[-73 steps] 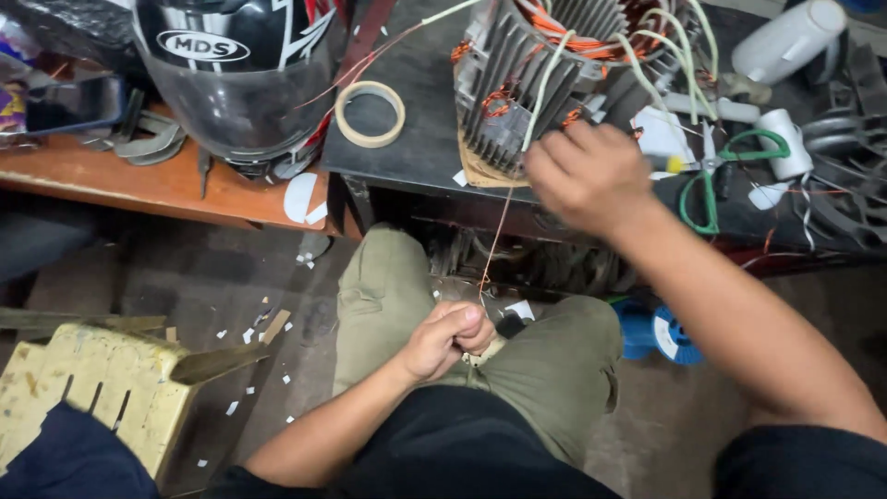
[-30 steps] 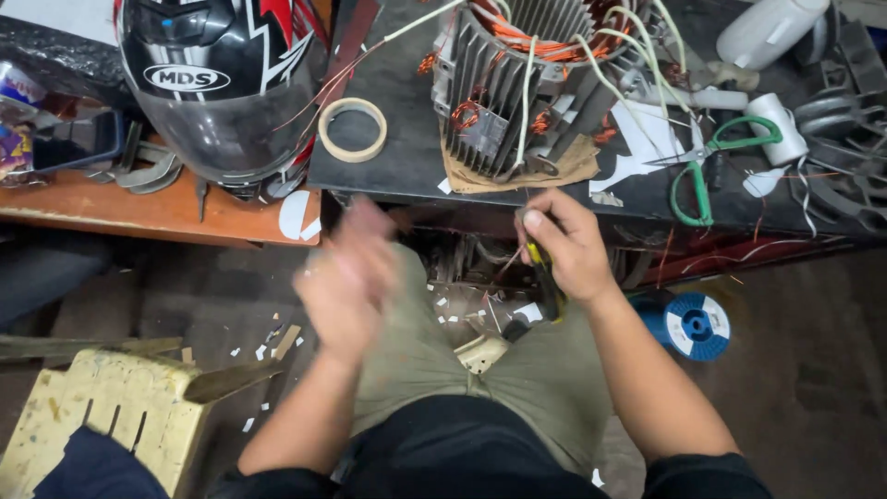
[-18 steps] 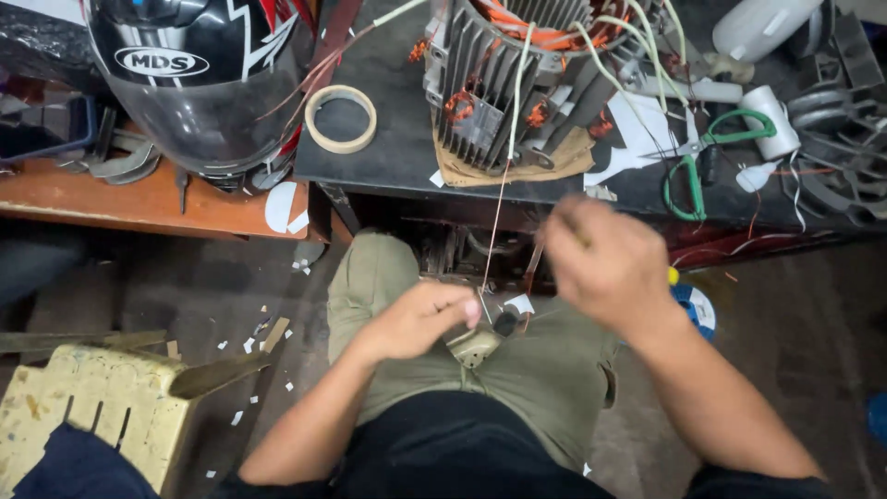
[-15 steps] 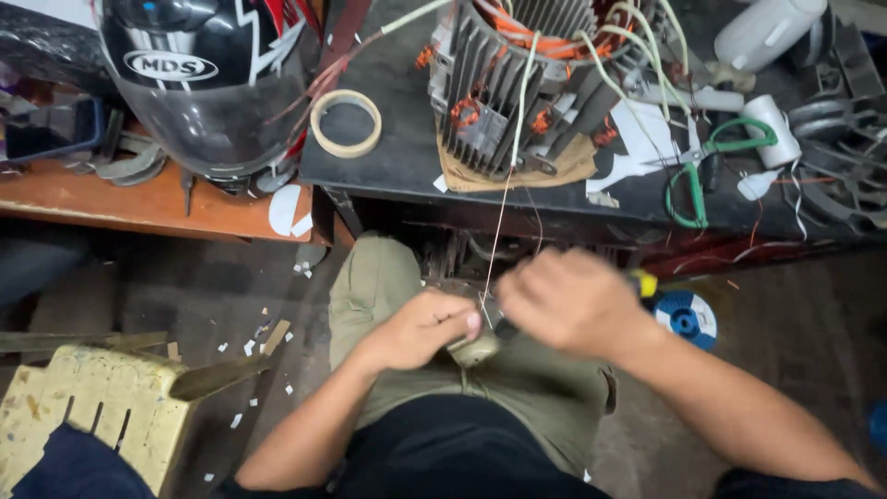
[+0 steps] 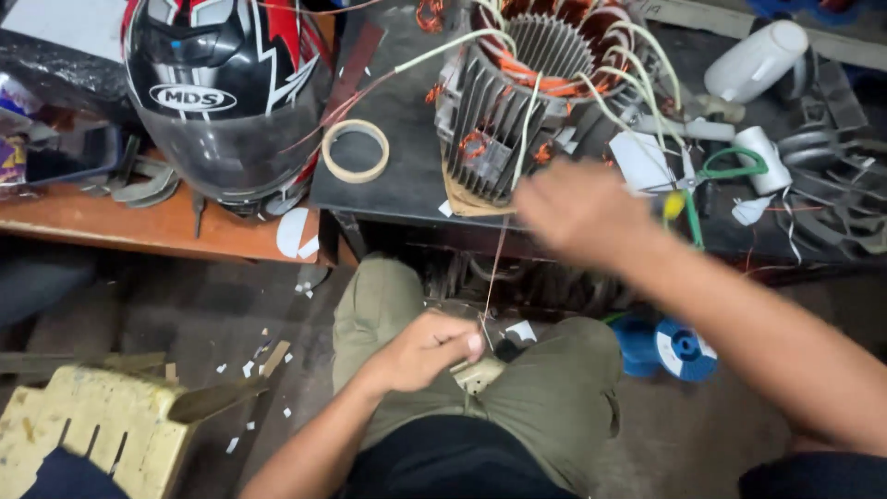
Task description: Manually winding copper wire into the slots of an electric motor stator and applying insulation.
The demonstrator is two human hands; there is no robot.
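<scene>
I see finned motor stator [image 5: 517,120]: dull grey cast metal, copper windings glossy orange. Thin wire [image 5: 492,268] bare, faintly shiny, pinched in my left hand [image 5: 427,349]. Helmet [image 5: 217,92] glossy plastic, smooth visor. Tape roll [image 5: 355,151] matt paper. Bench top [image 5: 139,231] worn orange wood. Trousers [image 5: 545,407] matt olive cloth.

Your left hand [image 5: 427,348] and right hand [image 5: 580,211] are bare, as are both forearms, with no gloves or watch. You wear olive-green trousers [image 5: 545,397] and a black top [image 5: 443,462].
</scene>
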